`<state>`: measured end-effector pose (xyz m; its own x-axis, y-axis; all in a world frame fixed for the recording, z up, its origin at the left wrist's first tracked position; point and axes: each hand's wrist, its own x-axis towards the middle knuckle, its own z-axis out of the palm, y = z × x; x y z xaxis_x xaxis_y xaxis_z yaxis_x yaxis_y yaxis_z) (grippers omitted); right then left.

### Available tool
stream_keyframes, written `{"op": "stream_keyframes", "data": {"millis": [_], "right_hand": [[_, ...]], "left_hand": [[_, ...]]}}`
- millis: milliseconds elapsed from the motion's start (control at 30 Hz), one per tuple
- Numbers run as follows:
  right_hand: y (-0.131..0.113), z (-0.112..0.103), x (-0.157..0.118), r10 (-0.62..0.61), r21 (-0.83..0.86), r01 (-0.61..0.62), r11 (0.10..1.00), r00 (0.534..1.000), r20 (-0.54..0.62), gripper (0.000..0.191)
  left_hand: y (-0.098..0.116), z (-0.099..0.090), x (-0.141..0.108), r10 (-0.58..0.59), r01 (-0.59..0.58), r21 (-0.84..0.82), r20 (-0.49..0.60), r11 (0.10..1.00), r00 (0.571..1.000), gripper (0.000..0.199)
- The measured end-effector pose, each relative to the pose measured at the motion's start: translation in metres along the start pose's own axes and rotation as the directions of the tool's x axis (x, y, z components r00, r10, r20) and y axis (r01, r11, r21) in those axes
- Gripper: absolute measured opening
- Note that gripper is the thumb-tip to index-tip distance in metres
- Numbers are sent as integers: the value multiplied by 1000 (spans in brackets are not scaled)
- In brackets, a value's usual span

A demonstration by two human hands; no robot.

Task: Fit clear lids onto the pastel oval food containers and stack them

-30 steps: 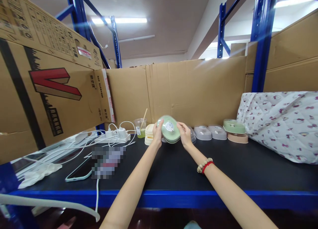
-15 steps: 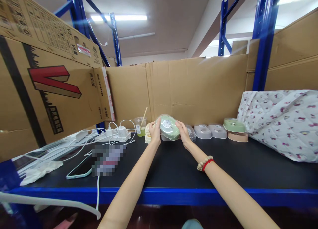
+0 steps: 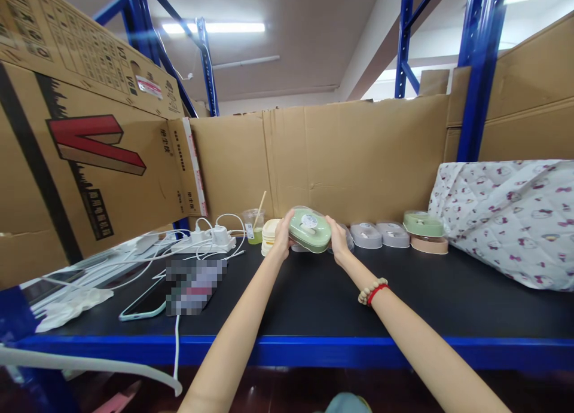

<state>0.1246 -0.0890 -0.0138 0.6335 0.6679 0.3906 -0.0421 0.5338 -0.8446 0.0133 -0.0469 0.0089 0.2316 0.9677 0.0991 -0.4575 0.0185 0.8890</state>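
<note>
Blue front edge [image 3: 341, 350] nearest, forearms over it. Black surface [image 3: 323, 305] runs back between them; phone [image 3: 146, 302] on the left, patterned quilted bag [image 3: 515, 222] at the right. Green box [image 3: 309, 229] sits between left hand [image 3: 281, 233] and right hand [image 3: 338, 238], fingers clamped on its opposite ends; fingertips underneath look hidden. Grey boxes [image 3: 366, 236] just behind, right. Cardboard wall [image 3: 359, 156] backs it all, ceiling [image 3: 278, 36] above.

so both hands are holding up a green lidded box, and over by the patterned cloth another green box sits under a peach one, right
Not quite: the head view shows the green box on top of the peach one, by the patterned cloth. Both hands do hold up a green lidded box.
</note>
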Motion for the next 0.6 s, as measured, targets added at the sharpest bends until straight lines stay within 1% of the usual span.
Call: {"op": "stream_keyframes", "data": {"millis": [100,267,367,500,600], "right_hand": [[-3,0,-1,73,-3,-73,997,997,-35,35],[-10,-1,-4,125,-30,-127,992,991,-44,34],[-12,-1,-7,178,-49,-177,983,984,8,33],[-13,1,-12,216,-68,-209,976,969,118,33],[-15,4,-15,223,-96,-211,973,965,137,30]], "left_hand": [[1,0,0,-30,29,30,11,999,1000,38],[0,1,-2,0,0,-11,16,1000,1000,41],[1,3,-4,-9,8,-53,-14,999,1000,38],[2,3,-4,11,-18,-112,-68,994,998,25],[2,3,-3,14,-24,-115,-86,993,996,20]]}}
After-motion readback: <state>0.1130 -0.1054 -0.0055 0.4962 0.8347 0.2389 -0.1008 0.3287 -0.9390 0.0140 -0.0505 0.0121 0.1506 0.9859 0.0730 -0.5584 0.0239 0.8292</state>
